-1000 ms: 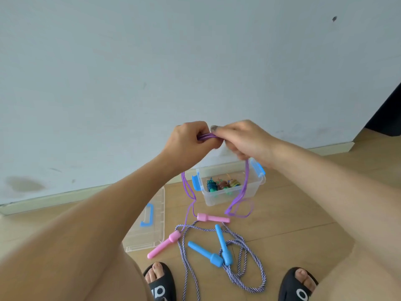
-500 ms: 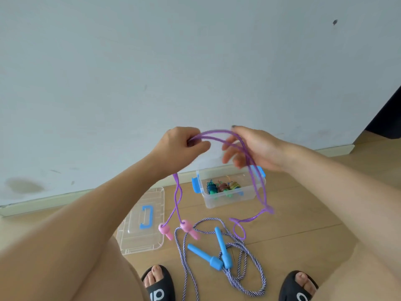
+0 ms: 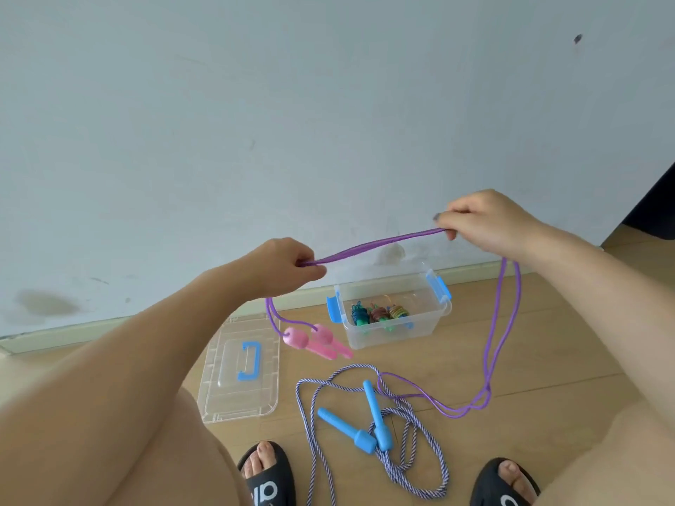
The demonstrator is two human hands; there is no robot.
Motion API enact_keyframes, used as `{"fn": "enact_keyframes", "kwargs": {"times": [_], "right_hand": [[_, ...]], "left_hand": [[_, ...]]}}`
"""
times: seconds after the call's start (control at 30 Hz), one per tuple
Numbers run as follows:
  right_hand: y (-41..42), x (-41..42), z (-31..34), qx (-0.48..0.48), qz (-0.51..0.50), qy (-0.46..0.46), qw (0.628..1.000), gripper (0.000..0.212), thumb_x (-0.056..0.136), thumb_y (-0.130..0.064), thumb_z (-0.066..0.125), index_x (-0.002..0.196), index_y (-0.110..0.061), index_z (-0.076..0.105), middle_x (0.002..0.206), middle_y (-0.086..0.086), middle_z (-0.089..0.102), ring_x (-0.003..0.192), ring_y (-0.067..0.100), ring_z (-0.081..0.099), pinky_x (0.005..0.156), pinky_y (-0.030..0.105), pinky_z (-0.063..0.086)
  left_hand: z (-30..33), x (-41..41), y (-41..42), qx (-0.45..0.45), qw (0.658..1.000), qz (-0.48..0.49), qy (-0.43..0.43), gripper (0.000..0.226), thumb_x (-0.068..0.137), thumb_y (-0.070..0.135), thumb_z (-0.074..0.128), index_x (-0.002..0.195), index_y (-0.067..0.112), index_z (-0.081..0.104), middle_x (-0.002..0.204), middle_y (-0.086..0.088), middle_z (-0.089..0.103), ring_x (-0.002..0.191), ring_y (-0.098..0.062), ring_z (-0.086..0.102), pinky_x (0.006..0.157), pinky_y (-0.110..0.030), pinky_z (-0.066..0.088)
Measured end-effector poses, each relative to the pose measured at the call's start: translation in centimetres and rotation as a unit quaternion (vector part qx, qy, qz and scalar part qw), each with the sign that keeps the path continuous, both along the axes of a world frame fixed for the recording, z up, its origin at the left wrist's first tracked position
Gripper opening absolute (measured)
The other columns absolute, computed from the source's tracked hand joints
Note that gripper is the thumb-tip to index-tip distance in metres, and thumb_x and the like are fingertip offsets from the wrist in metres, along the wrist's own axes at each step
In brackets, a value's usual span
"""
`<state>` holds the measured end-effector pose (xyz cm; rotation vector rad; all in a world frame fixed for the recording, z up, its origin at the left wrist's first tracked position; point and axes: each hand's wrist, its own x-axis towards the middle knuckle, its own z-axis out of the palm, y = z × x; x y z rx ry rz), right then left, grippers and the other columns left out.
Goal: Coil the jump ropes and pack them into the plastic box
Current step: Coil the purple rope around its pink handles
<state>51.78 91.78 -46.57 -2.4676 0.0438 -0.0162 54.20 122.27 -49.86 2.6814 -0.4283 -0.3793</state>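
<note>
My left hand (image 3: pixel 283 266) and my right hand (image 3: pixel 482 222) each grip the purple jump rope (image 3: pixel 380 244), stretched between them in several strands above the floor. Its two pink handles (image 3: pixel 310 339) dangle below my left hand. A long double loop hangs from my right hand down to the floor. The clear plastic box (image 3: pixel 392 310) with blue latches stands open by the wall, with small coiled ropes inside. A striped rope with blue handles (image 3: pixel 369 419) lies loose on the floor in front of my feet.
The box's clear lid (image 3: pixel 241 374) with a blue handle lies flat on the wooden floor at the left. A pale wall (image 3: pixel 328 122) rises right behind the box. My two feet in black slippers (image 3: pixel 268 476) are at the bottom edge.
My hands have moved apart, pulling the purple rope into a taut span. The pink handles have lifted off the floor and now hang under my left hand.
</note>
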Motion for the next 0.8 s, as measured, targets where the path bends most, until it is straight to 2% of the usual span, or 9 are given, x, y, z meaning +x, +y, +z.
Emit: {"fn": "enact_keyframes", "kwargs": {"times": [0.07, 0.13, 0.23, 0.3, 0.4, 0.47, 0.53, 0.7, 0.8], "right_hand": [[-0.3, -0.3, -0.5, 0.063, -0.019, 0.074, 0.995, 0.031, 0.093, -0.029, 0.052, 0.073, -0.01, 0.066, 0.048, -0.003, 0.05, 0.052, 0.022, 0.045, 0.054, 0.03, 0.04], [1.4, -0.8, -1.1, 0.189, 0.004, 0.167, 0.968, 0.04, 0.1, -0.034, 0.042, 0.091, -0.004, 0.066, 0.068, 0.011, 0.068, 0.065, 0.029, 0.06, 0.068, 0.037, 0.052], [5.1, -1.1, -1.5, 0.291, 0.08, 0.194, 0.933, 0.052, 0.104, -0.043, 0.034, 0.102, -0.002, 0.065, 0.086, 0.014, 0.072, 0.073, 0.027, 0.064, 0.073, 0.037, 0.051], [6.7, -1.2, -1.1, 0.278, 0.104, 0.165, 0.941, 0.054, 0.103, -0.048, 0.038, 0.1, -0.002, 0.067, 0.079, 0.01, 0.069, 0.065, 0.023, 0.06, 0.064, 0.033, 0.049], [7.1, -1.6, -1.0, 0.138, 0.138, 0.135, 0.971, 0.053, 0.096, -0.055, 0.048, 0.072, -0.009, 0.058, 0.057, -0.001, 0.052, 0.047, 0.014, 0.04, 0.05, 0.027, 0.035], [6.4, -1.7, -1.0, 0.05, 0.14, 0.106, 0.983, 0.052, 0.094, -0.057, 0.052, 0.064, -0.014, 0.055, 0.054, -0.008, 0.045, 0.045, 0.009, 0.035, 0.049, 0.023, 0.03], [5.1, -1.5, -0.5, 0.009, 0.135, 0.062, 0.989, 0.048, 0.092, -0.056, 0.057, 0.066, -0.017, 0.066, 0.057, -0.007, 0.047, 0.046, 0.006, 0.038, 0.05, 0.022, 0.031], [-0.1, -0.9, 0.4, 0.004, 0.041, 0.021, 0.999, 0.04, 0.091, -0.046, 0.064, 0.07, -0.013, 0.071, 0.054, -0.005, 0.046, 0.046, 0.008, 0.038, 0.052, 0.026, 0.03], [-0.8, -1.3, -0.2, 0.081, 0.007, 0.093, 0.992, 0.043, 0.097, -0.045, 0.054, 0.081, -0.008, 0.072, 0.06, 0.003, 0.055, 0.045, 0.015, 0.044, 0.049, 0.026, 0.037]], "left_hand": [[0.1, -0.3, -0.2, -0.041, 0.999, 0.009, -0.017, 0.044, 0.096, 0.04, 0.055, 0.064, 0.014, 0.04, 0.057, 0.003, 0.036, 0.053, -0.016, 0.033, 0.053, -0.027, 0.03], [0.6, -0.9, -1.4, -0.105, 0.994, -0.005, -0.031, 0.045, 0.096, 0.039, 0.054, 0.063, 0.016, 0.035, 0.056, 0.005, 0.03, 0.051, -0.013, 0.026, 0.05, -0.024, 0.025], [1.0, -2.1, -4.0, -0.149, 0.985, -0.054, -0.071, 0.042, 0.095, 0.032, 0.056, 0.061, 0.016, 0.037, 0.054, 0.006, 0.03, 0.049, -0.011, 0.026, 0.046, -0.021, 0.024], [0.9, -2.6, -5.0, -0.152, 0.979, -0.097, -0.096, 0.035, 0.094, 0.03, 0.059, 0.064, 0.016, 0.047, 0.053, 0.006, 0.036, 0.05, -0.011, 0.031, 0.048, -0.021, 0.027], [0.4, -3.1, -5.4, -0.154, 0.975, -0.144, -0.077, 0.023, 0.094, 0.033, 0.061, 0.076, 0.019, 0.062, 0.059, -0.002, 0.05, 0.053, -0.009, 0.036, 0.052, -0.022, 0.032], [0.0, -2.9, -5.1, -0.134, 0.98, -0.133, -0.067, 0.023, 0.092, 0.031, 0.061, 0.075, 0.016, 0.06, 0.056, 0.004, 0.048, 0.051, -0.007, 0.038, 0.052, -0.02, 0.033], [-0.1, -2.3, -4.4, -0.097, 0.987, -0.106, -0.07, 0.032, 0.091, 0.031, 0.062, 0.067, 0.014, 0.047, 0.055, 0.007, 0.04, 0.05, -0.009, 0.035, 0.051, -0.02, 0.03], [-0.8, -0.9, -2.2, -0.03, 0.998, -0.057, 0.0, 0.04, 0.097, 0.037, 0.054, 0.068, 0.014, 0.04, 0.062, 0.001, 0.041, 0.058, -0.015, 0.036, 0.057, -0.028, 0.032], [-0.9, -1.1, -2.7, -0.044, 0.998, -0.053, 0.001, 0.041, 0.101, 0.039, 0.047, 0.069, 0.014, 0.038, 0.063, 0.0, 0.039, 0.057, -0.016, 0.036, 0.057, -0.029, 0.033]]}}
